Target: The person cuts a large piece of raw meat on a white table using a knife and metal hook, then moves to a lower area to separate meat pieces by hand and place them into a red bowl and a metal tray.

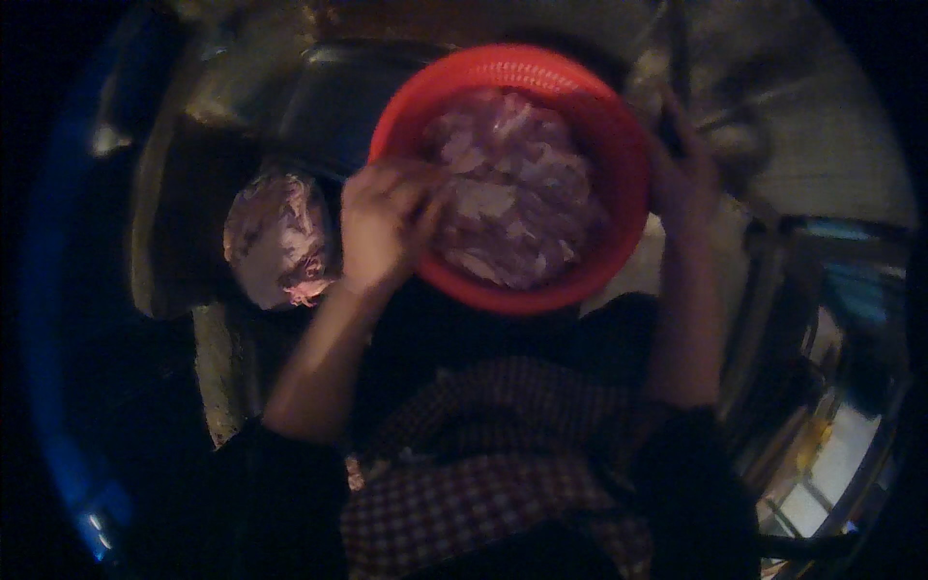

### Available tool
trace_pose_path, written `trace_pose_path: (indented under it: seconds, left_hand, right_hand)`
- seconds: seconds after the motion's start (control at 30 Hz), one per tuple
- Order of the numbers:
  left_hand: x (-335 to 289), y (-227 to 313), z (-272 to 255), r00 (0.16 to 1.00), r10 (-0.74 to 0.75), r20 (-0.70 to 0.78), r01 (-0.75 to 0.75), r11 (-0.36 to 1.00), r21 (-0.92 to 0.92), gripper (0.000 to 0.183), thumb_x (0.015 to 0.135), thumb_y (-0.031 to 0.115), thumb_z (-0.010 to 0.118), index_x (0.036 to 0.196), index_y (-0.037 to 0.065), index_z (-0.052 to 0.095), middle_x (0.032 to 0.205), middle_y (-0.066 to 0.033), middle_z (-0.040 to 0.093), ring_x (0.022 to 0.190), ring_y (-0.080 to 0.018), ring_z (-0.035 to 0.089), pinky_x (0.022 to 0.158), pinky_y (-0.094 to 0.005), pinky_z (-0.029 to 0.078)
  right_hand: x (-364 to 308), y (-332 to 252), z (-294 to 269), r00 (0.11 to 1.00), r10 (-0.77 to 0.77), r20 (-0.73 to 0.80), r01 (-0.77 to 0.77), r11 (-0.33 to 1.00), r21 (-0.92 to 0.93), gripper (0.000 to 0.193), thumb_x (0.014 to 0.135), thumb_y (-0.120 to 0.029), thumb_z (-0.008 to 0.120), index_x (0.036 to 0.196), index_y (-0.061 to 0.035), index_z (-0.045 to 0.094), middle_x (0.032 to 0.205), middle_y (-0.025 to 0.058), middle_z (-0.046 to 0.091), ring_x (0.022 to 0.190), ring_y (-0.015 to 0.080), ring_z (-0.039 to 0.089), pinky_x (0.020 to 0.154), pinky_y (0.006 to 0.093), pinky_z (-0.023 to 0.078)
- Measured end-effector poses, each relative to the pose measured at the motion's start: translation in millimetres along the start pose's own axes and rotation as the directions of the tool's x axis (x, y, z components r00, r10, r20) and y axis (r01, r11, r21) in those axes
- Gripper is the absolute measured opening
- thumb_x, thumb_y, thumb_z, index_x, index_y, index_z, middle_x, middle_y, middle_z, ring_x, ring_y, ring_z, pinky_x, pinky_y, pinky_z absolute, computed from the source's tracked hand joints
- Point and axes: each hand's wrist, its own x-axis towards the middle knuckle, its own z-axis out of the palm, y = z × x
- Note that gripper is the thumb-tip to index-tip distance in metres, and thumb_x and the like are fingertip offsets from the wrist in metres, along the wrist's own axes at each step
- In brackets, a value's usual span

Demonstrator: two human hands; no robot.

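A round red plastic basket (619,256) with a perforated wall is before me, tilted so that its inside shows. Pale pinkish pieces that look like raw meat (517,198) fill much of it. At its left side my left hand (382,222) is closed over the rim, its fingers reaching inside near the meat. Against the opposite side rests my right hand (684,184), gripping the basket from outside; its fingers are dim and blurred. Left of my left hand is a rounded heap of pinkish meat (275,242), and whatever holds it is too dark to make out.
A dark tray or basin (338,106) stands behind the basket on the left. To the right is a dark-framed rack or crate (851,232) with pale things below it. A checked apron (483,503) covers my lap. The light is dim.
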Motion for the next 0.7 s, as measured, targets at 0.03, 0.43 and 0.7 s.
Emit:
trace_pose_path:
  seconds: [0.03, 0.43, 0.7]
  left_hand:
    - [0, 12, 4, 0.994, 0.028, 0.106, -0.018, 0.995, -0.1, 0.033, 0.072, 0.013, 0.074, 0.104, 0.01, 0.067, 0.108, -0.0102, 0.065, 0.102, -0.0304, 0.061, 0.09, -0.0427, 0.048]
    - [31, 97, 60, 0.846, -0.012, 0.534, -0.132, 0.964, 0.231, 0.052, 0.079, 0.034, 0.069, 0.125, 0.012, 0.057, 0.138, -0.0149, 0.045, 0.118, -0.0317, 0.053, 0.091, -0.0492, 0.049]
    - [108, -4, -28, 0.828, -0.549, 0.117, 0.555, 0.832, -0.024, 0.019, 0.088, 0.008, 0.057, 0.105, 0.003, 0.064, 0.092, -0.0135, 0.069, 0.08, -0.016, 0.067, 0.074, -0.0297, 0.053]
  right_hand:
    - [0, 2, 1, 0.999, 0.038, 0.0, -0.038, 0.999, -0.006, 0.046, 0.085, -0.008, 0.068, 0.13, -0.0116, 0.06, 0.116, 0.0121, 0.066, 0.107, 0.0166, 0.061, 0.094, 0.0308, 0.047]
    - [10, 26, 7, 0.996, -0.087, 0.02, 0.085, 0.993, 0.084, 0.035, 0.086, -0.007, 0.064, 0.12, -0.0145, 0.066, 0.116, 0.0116, 0.067, 0.107, 0.0221, 0.063, 0.094, 0.0331, 0.048]
    - [7, 15, 7, 0.998, -0.002, 0.056, -0.006, 0.99, 0.138, 0.029, 0.089, -0.006, 0.062, 0.118, -0.0092, 0.067, 0.119, 0.0076, 0.067, 0.113, 0.0171, 0.061, 0.098, 0.0299, 0.045]
